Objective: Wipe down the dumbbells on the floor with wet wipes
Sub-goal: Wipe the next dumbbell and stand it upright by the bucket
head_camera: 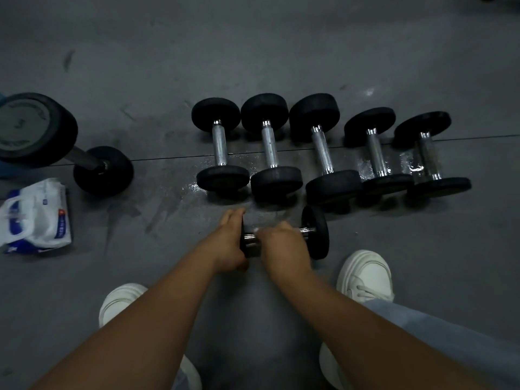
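The person was crouched over a small dumbbell (316, 232) lying crosswise on the grey floor (253, 52), at lower centre of the frame, between 2 white shoes, the left shoe (121, 301) and the right shoe (365, 274). The left hand (229, 240) gripped the dumbbell's left head, fingers curled over its top edge. The right hand (281, 246) was closed round the chrome handle, and a scrap of white wet wipe (256, 229) showed at its fingertips; the hand was blurred, so I could not tell how much wipe lay under it.

Just beyond, across the middle of the frame, stood a row of 5 dumbbells (322, 149), side by side with black heads and chrome handles, their handles pointing away from the person. Wet patches (194, 188) glistened on the floor by the near heads, brightest toward the right end of the row.

At the left edge lay a large dumbbell (36, 128) at an angle, 1 head much closer to the camera. Below it, at middle left, sat a white and blue pack of wipes (36, 218), well apart from the hands. A pale denim trouser leg (450, 333) filled the lower right corner.
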Demonstrator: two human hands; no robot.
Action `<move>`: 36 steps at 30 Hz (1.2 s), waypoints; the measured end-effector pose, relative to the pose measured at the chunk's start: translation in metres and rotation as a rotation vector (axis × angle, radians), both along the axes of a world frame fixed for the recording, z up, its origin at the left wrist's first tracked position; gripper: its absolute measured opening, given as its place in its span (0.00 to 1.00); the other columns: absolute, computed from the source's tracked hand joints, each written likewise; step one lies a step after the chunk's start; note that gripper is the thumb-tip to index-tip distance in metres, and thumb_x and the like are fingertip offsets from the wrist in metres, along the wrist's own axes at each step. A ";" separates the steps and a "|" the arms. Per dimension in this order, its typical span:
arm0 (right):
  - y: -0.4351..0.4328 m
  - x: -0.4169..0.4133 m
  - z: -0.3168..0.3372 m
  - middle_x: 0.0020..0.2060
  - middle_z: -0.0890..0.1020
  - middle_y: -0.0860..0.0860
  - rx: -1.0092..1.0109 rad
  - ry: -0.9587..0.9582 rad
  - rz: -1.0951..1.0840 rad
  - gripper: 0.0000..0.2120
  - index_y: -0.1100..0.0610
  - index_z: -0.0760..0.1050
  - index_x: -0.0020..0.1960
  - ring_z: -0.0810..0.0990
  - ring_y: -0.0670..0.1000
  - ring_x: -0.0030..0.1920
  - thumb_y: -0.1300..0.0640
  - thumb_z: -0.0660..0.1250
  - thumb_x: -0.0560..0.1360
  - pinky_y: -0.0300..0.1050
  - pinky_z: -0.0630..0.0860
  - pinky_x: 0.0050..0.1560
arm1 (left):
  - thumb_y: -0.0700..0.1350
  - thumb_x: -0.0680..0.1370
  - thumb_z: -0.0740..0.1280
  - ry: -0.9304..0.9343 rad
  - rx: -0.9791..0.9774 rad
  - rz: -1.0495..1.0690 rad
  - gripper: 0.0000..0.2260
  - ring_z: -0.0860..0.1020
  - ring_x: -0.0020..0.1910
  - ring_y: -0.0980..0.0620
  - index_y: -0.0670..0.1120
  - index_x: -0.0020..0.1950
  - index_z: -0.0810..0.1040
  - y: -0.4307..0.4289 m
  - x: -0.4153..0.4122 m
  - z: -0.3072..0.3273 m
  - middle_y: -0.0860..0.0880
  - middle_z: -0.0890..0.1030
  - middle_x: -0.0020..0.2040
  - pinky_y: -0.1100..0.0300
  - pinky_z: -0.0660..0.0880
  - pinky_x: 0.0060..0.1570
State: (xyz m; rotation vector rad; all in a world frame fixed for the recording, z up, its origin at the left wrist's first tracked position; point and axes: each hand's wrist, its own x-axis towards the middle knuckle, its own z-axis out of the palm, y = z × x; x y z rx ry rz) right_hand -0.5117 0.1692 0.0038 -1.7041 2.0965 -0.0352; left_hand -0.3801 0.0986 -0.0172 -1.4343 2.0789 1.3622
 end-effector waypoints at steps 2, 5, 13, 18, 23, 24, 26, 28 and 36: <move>-0.002 0.002 0.006 0.46 0.81 0.54 0.018 -0.041 0.067 0.11 0.52 0.81 0.55 0.77 0.56 0.51 0.55 0.62 0.77 0.47 0.70 0.49 | 0.37 0.63 0.79 -0.008 -0.004 -0.002 0.55 0.66 0.73 0.46 0.48 0.80 0.47 0.000 0.000 0.001 0.50 0.49 0.79 0.55 0.68 0.68; 0.001 -0.004 0.004 0.32 0.81 0.52 -0.018 0.015 -0.124 0.07 0.52 0.83 0.42 0.79 0.57 0.38 0.53 0.66 0.73 0.44 0.71 0.37 | 0.38 0.63 0.79 -0.006 -0.017 -0.005 0.54 0.67 0.71 0.46 0.48 0.80 0.48 0.000 0.000 0.002 0.50 0.50 0.78 0.57 0.70 0.66; 0.000 -0.018 -0.003 0.32 0.80 0.51 -0.024 0.087 0.000 0.02 0.52 0.81 0.39 0.79 0.54 0.38 0.54 0.73 0.68 0.43 0.72 0.36 | 0.38 0.63 0.79 -0.015 -0.013 0.003 0.55 0.67 0.71 0.46 0.49 0.80 0.47 -0.002 -0.001 0.004 0.51 0.50 0.78 0.59 0.71 0.64; -0.008 -0.034 0.000 0.30 0.81 0.50 -0.009 0.229 0.226 0.03 0.52 0.80 0.36 0.79 0.53 0.35 0.56 0.74 0.63 0.42 0.71 0.35 | 0.39 0.63 0.80 -0.035 0.001 -0.015 0.56 0.66 0.72 0.45 0.49 0.80 0.48 -0.007 -0.002 0.006 0.49 0.50 0.79 0.57 0.69 0.67; -0.003 -0.016 0.006 0.44 0.83 0.55 0.121 0.164 0.344 0.09 0.55 0.81 0.50 0.79 0.58 0.50 0.60 0.64 0.72 0.48 0.72 0.49 | 0.39 0.61 0.80 -0.035 0.004 -0.020 0.56 0.66 0.72 0.44 0.49 0.80 0.48 -0.007 -0.002 0.006 0.49 0.51 0.78 0.54 0.71 0.67; -0.004 -0.017 0.007 0.47 0.82 0.56 0.108 0.142 0.330 0.10 0.55 0.80 0.52 0.78 0.58 0.51 0.60 0.64 0.73 0.48 0.72 0.50 | 0.39 0.62 0.80 -0.033 0.007 -0.017 0.56 0.66 0.72 0.44 0.49 0.80 0.48 -0.007 -0.002 0.005 0.49 0.51 0.78 0.54 0.70 0.67; -0.002 -0.024 0.003 0.48 0.81 0.56 0.083 0.109 0.110 0.11 0.55 0.79 0.54 0.78 0.58 0.52 0.59 0.62 0.75 0.47 0.73 0.49 | 0.39 0.62 0.80 -0.036 0.006 -0.012 0.56 0.65 0.73 0.44 0.49 0.80 0.48 -0.008 -0.002 0.005 0.49 0.51 0.79 0.54 0.70 0.67; 0.002 -0.018 0.002 0.49 0.81 0.56 0.089 0.064 0.070 0.11 0.54 0.79 0.55 0.79 0.57 0.52 0.59 0.61 0.76 0.46 0.73 0.48 | 0.39 0.61 0.80 -0.027 -0.003 -0.006 0.57 0.66 0.72 0.45 0.49 0.80 0.48 -0.007 -0.001 0.003 0.49 0.51 0.78 0.53 0.70 0.68; 0.005 -0.011 0.005 0.52 0.78 0.56 0.113 0.053 0.256 0.10 0.58 0.78 0.55 0.73 0.57 0.56 0.57 0.63 0.76 0.50 0.71 0.50 | 0.38 0.61 0.79 0.020 -0.042 0.014 0.56 0.65 0.73 0.46 0.49 0.80 0.49 0.005 0.002 -0.002 0.50 0.49 0.79 0.53 0.68 0.69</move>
